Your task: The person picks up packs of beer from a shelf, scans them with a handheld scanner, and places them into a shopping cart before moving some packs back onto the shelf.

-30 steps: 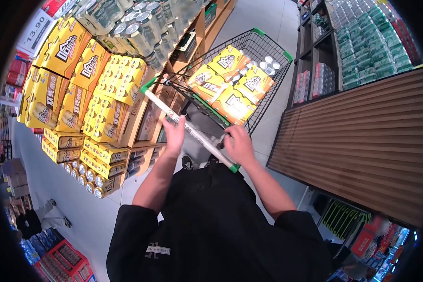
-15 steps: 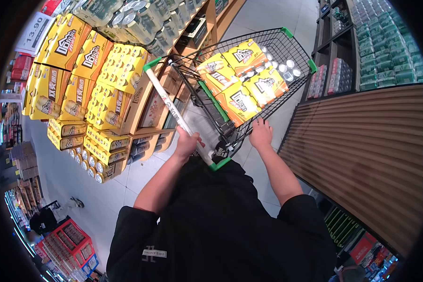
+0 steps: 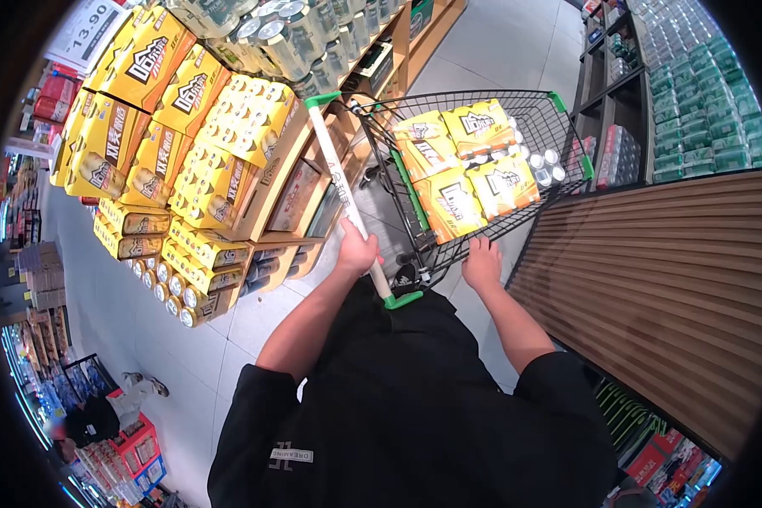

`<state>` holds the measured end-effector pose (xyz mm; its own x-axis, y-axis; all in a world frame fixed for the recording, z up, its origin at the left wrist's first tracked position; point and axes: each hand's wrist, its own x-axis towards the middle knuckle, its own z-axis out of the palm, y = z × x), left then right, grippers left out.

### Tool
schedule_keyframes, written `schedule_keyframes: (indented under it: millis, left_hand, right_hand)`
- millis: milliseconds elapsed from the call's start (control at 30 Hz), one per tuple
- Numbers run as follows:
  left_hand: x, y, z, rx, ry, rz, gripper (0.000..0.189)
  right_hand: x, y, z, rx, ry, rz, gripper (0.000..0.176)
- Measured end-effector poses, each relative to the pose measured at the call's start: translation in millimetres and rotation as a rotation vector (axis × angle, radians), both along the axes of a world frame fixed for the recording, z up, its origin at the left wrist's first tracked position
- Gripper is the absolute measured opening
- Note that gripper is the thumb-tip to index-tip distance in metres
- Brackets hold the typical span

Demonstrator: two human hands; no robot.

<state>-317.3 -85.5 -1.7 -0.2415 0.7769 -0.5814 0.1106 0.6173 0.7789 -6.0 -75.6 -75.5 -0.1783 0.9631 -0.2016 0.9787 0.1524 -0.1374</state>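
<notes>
A black wire shopping cart [image 3: 423,99] with green corner pieces stands in front of me, turned at an angle. My left hand [image 3: 358,248] is closed around its white handle [image 3: 332,161], near the lower end. At the basket's near side, my right hand [image 3: 483,266] has its fingers bent over the wire edge. Several yellow-orange beverage cartons [image 3: 455,205] lie in the basket, beside a group of cans with silvery tops [image 3: 544,166]. Neither hand touches the cartons.
On the left rises a display of yellow drink multipacks [image 3: 148,59] under a price sign [image 3: 89,30]. Clear-wrapped cans [image 3: 313,42] sit above the wooden shelf. A slatted wooden panel [image 3: 643,288] borders the right, below green packs [image 3: 703,110]. A person [image 3: 93,419] is at lower left.
The cart has turned clockwise, its handle and cartons shifting right in view. Both hands have stayed on the cart. The display at left has also shifted slightly right in view.
</notes>
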Motion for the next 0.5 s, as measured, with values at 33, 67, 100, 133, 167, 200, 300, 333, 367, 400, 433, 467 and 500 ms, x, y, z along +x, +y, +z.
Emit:
schedule_keyframes:
  millis: [33, 67, 100, 133, 167, 200, 300, 333, 367, 400, 433, 467, 500]
  left_hand:
    - [1.2, 1.0, -2.1, -0.005, 0.011, -0.008, 0.037]
    - [0.2, 2.8, -2.8, -0.01, 0.017, -0.018, 0.038]
    - [-1.2, 6.2, 4.8, -0.029, 0.003, -0.032, 0.038]
    - [-3.4, 8.4, 3.4, -0.028, -0.007, -0.033, 0.038]
    - [-7.0, 11.3, 2.2, 0.017, -0.032, -0.033, 0.037]
    - [-11.5, 16.0, 0.0, 0.064, -0.058, -0.035, 0.037]
    - [-26.7, 35.6, 4.8, 0.081, -0.096, -0.072, 0.036]
    - [-31.1, 44.3, 7.1, 0.097, -0.093, -0.088, 0.036]
    - [-35.6, 53.0, 9.3, 0.092, -0.066, -0.1, 0.036]
    - [-40.0, 61.5, 8.9, 0.088, -0.038, -0.112, 0.037]
    - [-44.1, 70.3, 6.0, 0.113, -0.05, -0.103, 0.039]
    - [-49.9, 80.8, 3.6, 0.069, -0.016, -0.132, 0.045]
    - [-49.7, 89.7, -2.4, 0.123, 0.005, -0.074, 0.045]
  right_hand:
    - [0.5, -1.0, -3.1, 0.024, 0.019, 0.004, 0.034]
    - [-1.4, -3.6, -4.3, 0.024, 0.015, 0.002, 0.034]
    - [-1.9, -4.5, -8.1, 0.022, -0.002, -0.003, 0.034]
    - [-0.6, -5.4, -12.4, 0.017, -0.021, -0.007, 0.035]
    - [0.3, -5.4, -17.5, 0.016, -0.033, -0.009, 0.035]
    - [-0.9, -4.3, -22.8, 0.012, -0.035, 0.004, 0.037]
    - [-9.0, -4.9, -20.8, -0.007, -0.022, 0.001, 0.043]
    - [-13.4, -3.4, -16.5, -0.02, 0.001, -0.002, 0.046]
    - [-18.1, -2.5, -12.3, -0.026, 0.064, -0.019, 0.043]
    - [-16.8, -1.1, -21.3, -0.018, 0.109, -0.003, 0.05]
    - [-17.5, 0.1, -20.2, -0.028, 0.139, -0.01, 0.055]
    - [-18.5, 1.5, -19.1, -0.037, 0.169, -0.017, 0.06]
    - [-17.5, 4.3, -16.6, -0.033, 0.164, -0.026, 0.06]
